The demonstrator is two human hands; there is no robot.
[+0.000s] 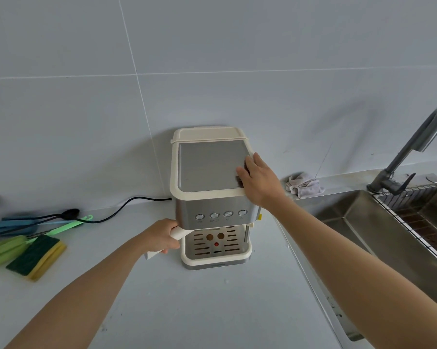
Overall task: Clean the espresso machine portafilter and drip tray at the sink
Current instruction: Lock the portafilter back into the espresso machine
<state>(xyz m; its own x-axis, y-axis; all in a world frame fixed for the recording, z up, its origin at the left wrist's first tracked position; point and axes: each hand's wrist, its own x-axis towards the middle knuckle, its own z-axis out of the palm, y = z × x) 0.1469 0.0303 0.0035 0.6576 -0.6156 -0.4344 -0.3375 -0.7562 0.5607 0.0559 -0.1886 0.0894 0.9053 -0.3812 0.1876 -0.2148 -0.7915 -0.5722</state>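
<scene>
A cream and steel espresso machine stands on the counter against the tiled wall. My left hand grips the cream portafilter handle, which sticks out to the left from under the machine's front; the basket end is hidden under the machine. My right hand rests flat on the right edge of the machine's top. The slotted drip tray sits in place at the machine's base. The steel sink lies to the right.
A grey tap rises behind the sink, with a wire rack in the basin. A crumpled cloth lies beside the machine. Sponges, brushes and a black power cord lie at the left.
</scene>
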